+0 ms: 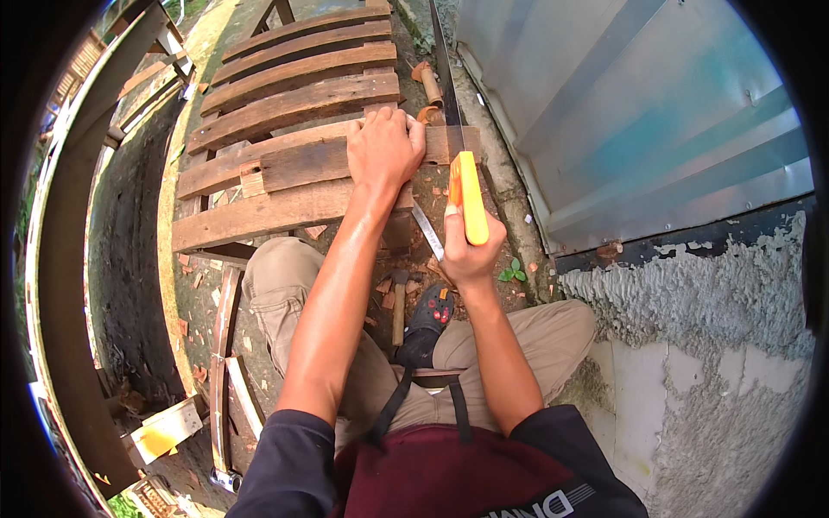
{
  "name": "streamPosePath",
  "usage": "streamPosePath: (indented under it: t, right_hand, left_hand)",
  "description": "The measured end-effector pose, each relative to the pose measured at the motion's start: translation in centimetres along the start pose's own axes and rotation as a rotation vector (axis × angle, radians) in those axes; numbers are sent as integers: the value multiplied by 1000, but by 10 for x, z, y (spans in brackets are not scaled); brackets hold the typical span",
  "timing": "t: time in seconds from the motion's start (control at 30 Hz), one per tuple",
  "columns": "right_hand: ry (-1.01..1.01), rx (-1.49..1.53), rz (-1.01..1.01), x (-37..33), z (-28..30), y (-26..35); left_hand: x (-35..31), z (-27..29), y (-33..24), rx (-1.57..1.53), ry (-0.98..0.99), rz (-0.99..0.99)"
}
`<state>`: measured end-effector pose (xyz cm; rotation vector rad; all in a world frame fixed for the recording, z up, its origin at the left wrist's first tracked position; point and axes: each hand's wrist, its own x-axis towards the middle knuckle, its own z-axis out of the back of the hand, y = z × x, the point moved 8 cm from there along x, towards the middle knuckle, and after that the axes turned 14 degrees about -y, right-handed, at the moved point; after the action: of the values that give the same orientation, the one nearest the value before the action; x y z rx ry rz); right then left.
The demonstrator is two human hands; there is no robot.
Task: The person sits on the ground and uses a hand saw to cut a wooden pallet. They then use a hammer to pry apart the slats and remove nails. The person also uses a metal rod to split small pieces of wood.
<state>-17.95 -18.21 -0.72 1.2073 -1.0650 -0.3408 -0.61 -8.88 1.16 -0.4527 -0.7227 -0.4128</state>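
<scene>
My right hand [473, 249] is wrapped round the yellow handle of a handsaw [469, 198]. Its long dark blade points away from me and lies across the right end of a wooden plank [302, 164]. That end juts out past a slatted wooden bench [285, 211]. Pressing down on the plank, left of the blade, is my left hand [384, 147], its fingers curled over the far edge. Whether the teeth have cut into the wood, I cannot tell.
A hammer [399, 306] lies on the chip-strewn ground by my shoe. A flat metal strip [427, 230] slants beside the bench. Corrugated metal sheeting [639, 112] and a rough wall [691, 319] close off the right. Wood strips [226, 345] lie at the left.
</scene>
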Motion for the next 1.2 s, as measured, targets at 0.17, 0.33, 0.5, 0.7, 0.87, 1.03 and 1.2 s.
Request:
streamPosePath:
  t: [0.17, 0.33, 0.5, 0.7, 0.87, 1.03, 1.2]
  right_hand:
    - [90, -120, 78, -95, 58, -9]
    - [172, -158, -35, -174, 135, -8]
    - [88, -120, 16, -80, 71, -7]
    - [42, -44, 63, -5, -3, 8]
    - [100, -107, -41, -163, 107, -10]
    - [234, -149, -41, -180, 133, -4]
    - [126, -118, 46, -54, 44, 5]
  left_hand:
    - [1, 3, -1, 5, -4, 1]
    - [-5, 6, 3, -21, -37, 23]
    - [-4, 1, -2, -26, -33, 7]
    - [-1, 5, 2, -30, -46, 15]
    - [1, 4, -2, -9, -37, 26]
    - [-8, 5, 5, -25, -16, 46]
    - [-4, 6, -1, -7, -85, 1]
